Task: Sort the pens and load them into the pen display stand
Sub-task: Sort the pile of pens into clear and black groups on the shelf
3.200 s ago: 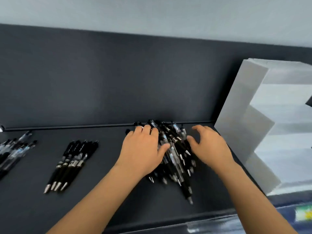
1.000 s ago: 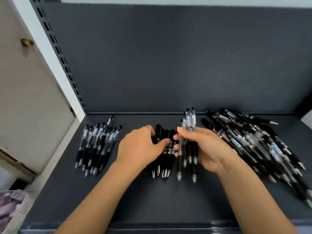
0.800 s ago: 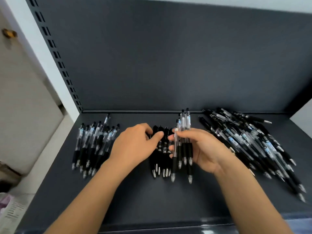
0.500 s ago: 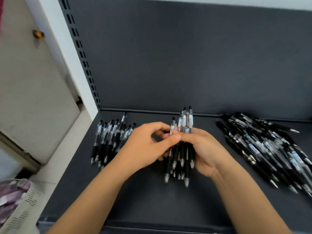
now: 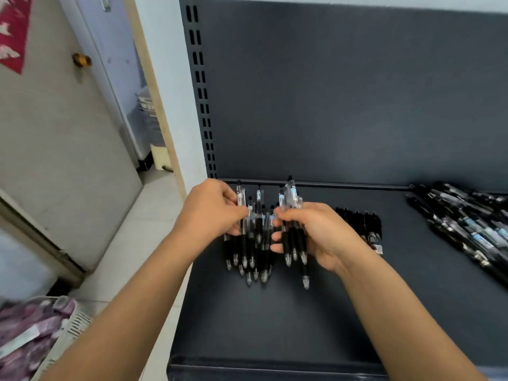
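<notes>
Left hand [image 5: 211, 210]: fingers curled, thumb and fingertips pinching the upper barrel of a single pen [image 5: 242, 200], held over the sorted clear-barrel group [image 5: 253, 254] lying at the left end of the shelf [image 5: 275, 320]. Right hand [image 5: 321, 235]: fingers wrapped round a bundle of pens [image 5: 294, 243], a few clear-barrel ones, tips pointing toward the person, clicker ends sticking up past the knuckles. One pen in the bundle hangs lower than the others.

Other pens: a row of all-black pens [image 5: 362, 224] just right of the right hand, flat on the shelf; an unsorted heap [image 5: 467, 226] well apart at the far right. The display stand is not in view.

Handling, as I judge it:
- The pens are light, stiff plastic, with no give, so a firm squeeze should do no harm.
- The clear upper barrel looks smooth and likely slippery. The black rubber sleeve near the tip should give better purchase.
- Round bodies will probably roll once laid down, and clips may snag on neighbours.
- A bundle is best gripped round the rubber sleeves with the tips levelled. A loose hold likely lets single pens slide out, as the low one suggests.
- A single pen is easiest to pinch mid-barrel, where it balances.

Also around: slotted upright [image 5: 200, 92] at the shelf's left edge, door knob [image 5: 81, 59], and white basket [image 5: 74, 323] on the floor lower left.
</notes>
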Demonstrator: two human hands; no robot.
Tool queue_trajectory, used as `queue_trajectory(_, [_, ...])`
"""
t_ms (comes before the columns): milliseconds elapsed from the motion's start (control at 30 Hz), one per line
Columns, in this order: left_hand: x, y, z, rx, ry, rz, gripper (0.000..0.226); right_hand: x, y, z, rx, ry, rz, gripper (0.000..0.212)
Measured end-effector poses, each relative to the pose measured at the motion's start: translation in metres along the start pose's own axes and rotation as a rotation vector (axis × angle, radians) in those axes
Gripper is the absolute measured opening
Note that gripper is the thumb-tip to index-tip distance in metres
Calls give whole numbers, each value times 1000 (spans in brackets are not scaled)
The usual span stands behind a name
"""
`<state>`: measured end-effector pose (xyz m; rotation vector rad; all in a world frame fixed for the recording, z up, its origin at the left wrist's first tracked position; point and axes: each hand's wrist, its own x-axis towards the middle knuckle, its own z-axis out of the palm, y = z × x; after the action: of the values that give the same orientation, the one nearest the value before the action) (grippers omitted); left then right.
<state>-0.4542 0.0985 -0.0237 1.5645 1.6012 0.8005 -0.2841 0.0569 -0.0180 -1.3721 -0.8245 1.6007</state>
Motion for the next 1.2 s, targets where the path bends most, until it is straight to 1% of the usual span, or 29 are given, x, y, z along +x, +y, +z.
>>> queue_trajectory(133, [1,-6,-3,26,-54,25,36,5,1,5,-35,35,3,13])
queue_trajectory(200, [-1,-11,-6,77,-3,113,35,6,1,4,-41,28,14,13])
queue_trajectory(267, [-4,-15,-7,127,53,225,30,8,1,4,-56,25,24,13])
queue_trajectory(333, [-6,-15,-6,143,49,301,26,9,2,4,-70,14,25,12])
queue_trajectory(367, [-6,-15,-5,165,41,331,27,9,3,5,-76,6,19,11])
queue_trajectory(400, [-5,-15,-4,207,45,355,31,9,4,5,-96,4,7,12])
queue_trajectory(467, [0,-16,-1,351,65,359,47,10,4,6,-152,17,-20,16])
queue_trajectory(533, [2,-17,1,492,43,289,64,11,4,7,-158,38,-28,16])
queue_trajectory(567, [1,-19,2,509,10,248,71,11,4,8,-151,52,-25,17])
queue_trajectory(700, [-6,-24,15,286,-129,90,84,12,3,7,-174,72,-33,24])
queue_trajectory(767, [-8,-24,22,277,-144,51,89,11,2,6,-208,61,-54,26])
queue_trajectory(900, [-8,-23,33,280,-132,51,95,10,2,-1,-242,56,-86,24])
queue_trajectory(967, [-7,-21,39,244,-128,71,94,12,3,-5,-272,66,-93,28])
queue_trajectory(1100, [-2,-17,46,92,-75,87,83,15,3,-7,-248,111,-109,47])
queue_trajectory(1200, [-3,-19,42,31,-51,99,78,15,5,-11,-308,176,-135,45])
